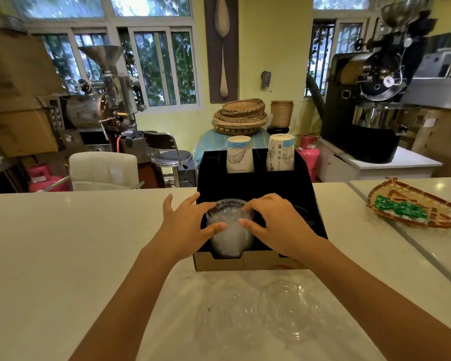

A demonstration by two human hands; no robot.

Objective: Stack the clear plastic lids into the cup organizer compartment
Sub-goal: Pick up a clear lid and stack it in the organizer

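Both hands [186, 225] [276, 225] gripping lid stack [229, 230] in organizer [255, 188]

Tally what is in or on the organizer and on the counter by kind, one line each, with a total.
Stacks of paper cups in the organizer: 2 ()
Stacks of clear lids in the organizer, both hands on it: 1
Clear lids loose on the counter, as far as shows: 2 ()
Woven trays on the counter: 1
Total: 6
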